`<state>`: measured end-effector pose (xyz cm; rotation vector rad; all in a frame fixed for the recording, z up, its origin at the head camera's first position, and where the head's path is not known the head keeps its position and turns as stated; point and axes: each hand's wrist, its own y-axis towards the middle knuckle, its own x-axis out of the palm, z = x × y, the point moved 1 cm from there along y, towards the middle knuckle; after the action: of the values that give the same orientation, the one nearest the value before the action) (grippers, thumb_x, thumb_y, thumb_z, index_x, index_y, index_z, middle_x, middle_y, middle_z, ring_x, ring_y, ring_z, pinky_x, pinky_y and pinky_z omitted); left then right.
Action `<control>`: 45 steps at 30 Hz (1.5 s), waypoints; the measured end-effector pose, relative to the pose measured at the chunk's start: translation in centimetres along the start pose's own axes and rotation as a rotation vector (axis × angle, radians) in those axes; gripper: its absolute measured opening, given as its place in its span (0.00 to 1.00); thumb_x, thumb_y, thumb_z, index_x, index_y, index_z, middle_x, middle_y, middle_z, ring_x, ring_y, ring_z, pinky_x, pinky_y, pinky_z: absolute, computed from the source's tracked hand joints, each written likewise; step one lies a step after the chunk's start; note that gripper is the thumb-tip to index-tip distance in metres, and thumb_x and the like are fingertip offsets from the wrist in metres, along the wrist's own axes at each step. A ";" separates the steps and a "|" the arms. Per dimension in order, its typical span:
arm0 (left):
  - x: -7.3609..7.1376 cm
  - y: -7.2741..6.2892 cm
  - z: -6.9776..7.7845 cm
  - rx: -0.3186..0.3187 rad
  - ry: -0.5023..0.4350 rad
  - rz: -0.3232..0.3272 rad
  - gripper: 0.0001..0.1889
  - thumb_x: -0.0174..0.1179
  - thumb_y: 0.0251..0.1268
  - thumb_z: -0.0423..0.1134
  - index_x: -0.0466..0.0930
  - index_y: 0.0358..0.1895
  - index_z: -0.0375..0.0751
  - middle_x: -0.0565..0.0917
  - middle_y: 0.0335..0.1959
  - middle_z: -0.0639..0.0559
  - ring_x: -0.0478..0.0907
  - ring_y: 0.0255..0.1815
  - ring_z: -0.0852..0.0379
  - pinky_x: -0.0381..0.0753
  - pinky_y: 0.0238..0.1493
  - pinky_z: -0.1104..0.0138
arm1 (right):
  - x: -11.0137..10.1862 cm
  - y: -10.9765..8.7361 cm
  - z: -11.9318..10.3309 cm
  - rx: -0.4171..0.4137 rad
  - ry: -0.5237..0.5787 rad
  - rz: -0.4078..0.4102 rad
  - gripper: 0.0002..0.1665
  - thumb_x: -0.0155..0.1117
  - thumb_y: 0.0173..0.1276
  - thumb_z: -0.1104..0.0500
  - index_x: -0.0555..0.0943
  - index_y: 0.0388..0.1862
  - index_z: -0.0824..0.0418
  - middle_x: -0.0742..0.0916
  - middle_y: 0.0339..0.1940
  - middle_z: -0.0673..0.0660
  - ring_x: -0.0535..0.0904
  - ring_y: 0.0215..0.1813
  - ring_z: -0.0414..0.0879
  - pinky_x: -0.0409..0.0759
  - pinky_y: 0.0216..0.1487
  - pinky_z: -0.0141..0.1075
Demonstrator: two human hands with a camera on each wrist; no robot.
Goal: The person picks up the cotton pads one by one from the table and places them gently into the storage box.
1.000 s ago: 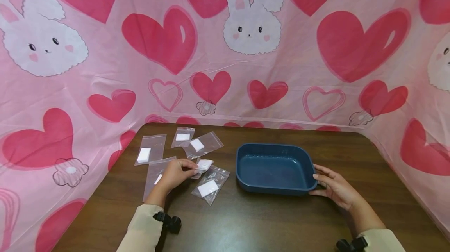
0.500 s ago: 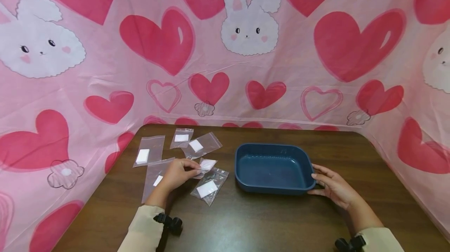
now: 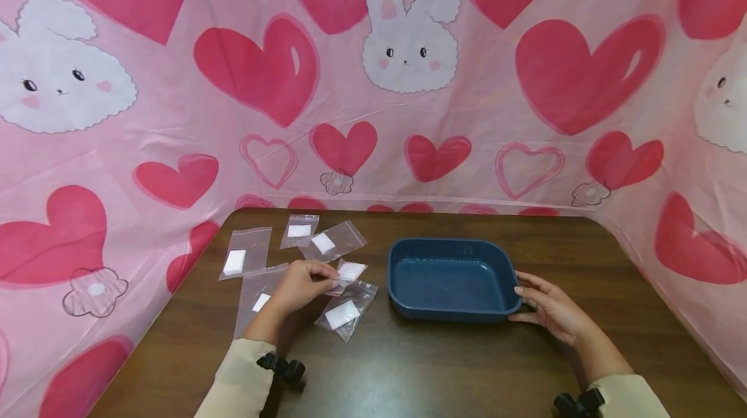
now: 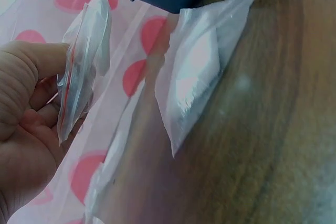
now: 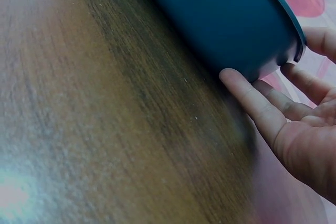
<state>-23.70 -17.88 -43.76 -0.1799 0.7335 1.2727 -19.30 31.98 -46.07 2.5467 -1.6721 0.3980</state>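
A bag [image 3: 352, 271] is pinched at its near edge by the left hand [image 3: 306, 285], with the thumb brought against the fingers. Compared with a second ago, it has been drawn a little closer to the tray [image 3: 449, 316], which is set beside it on the table [image 3: 397, 366]. In the left wrist view the bag is seen lifted clear of the wood, so it is judged to be carried rather than slid; it is not yet over the tray's rim.

The tray's right end is touched by the right hand [image 3: 551, 308], its fingers spread and nearly straight along the outside; how firmly it is pressed cannot be told. Tray and right hand are seen in the same place as before.

The near bag [image 3: 343, 315] is left on the table just below the pinched one. Four other bags [image 3: 235, 261] are left farther back and to the left, one partly covered by the left forearm.
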 end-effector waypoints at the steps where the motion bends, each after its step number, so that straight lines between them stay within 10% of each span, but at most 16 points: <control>1: 0.0 0.0 0.1 0.005 -0.006 -0.001 0.03 0.71 0.55 0.30 0.89 0.32 0.40 0.87 0.35 0.50 0.83 0.38 0.55 0.82 0.39 0.70 | 0.0 0.0 0.0 0.001 0.001 0.000 0.19 0.46 0.79 0.63 0.73 0.64 0.50 0.80 0.56 0.45 0.81 0.53 0.49 0.79 0.50 0.56; 28: 1.3 2.1 3.9 0.086 -0.101 -0.058 0.04 0.69 0.56 0.27 0.89 0.33 0.37 0.87 0.37 0.47 0.82 0.40 0.53 0.83 0.40 0.68 | 0.0 -0.1 0.0 0.048 -0.045 0.065 0.27 0.49 0.78 0.60 0.61 0.73 0.64 0.77 0.57 0.46 0.78 0.56 0.44 0.77 0.53 0.58; 45: 1.8 3.2 5.1 0.010 -0.106 -0.107 0.05 0.71 0.56 0.32 0.90 0.36 0.43 0.87 0.40 0.51 0.81 0.41 0.53 0.84 0.42 0.64 | -0.1 0.0 0.0 0.065 -0.067 0.073 0.30 0.49 0.79 0.59 0.59 0.75 0.65 0.75 0.60 0.48 0.77 0.56 0.43 0.76 0.54 0.58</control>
<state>-24.45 -12.85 -40.09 -0.1411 0.6307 1.1673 -19.36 32.00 -46.12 2.5781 -1.8087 0.3817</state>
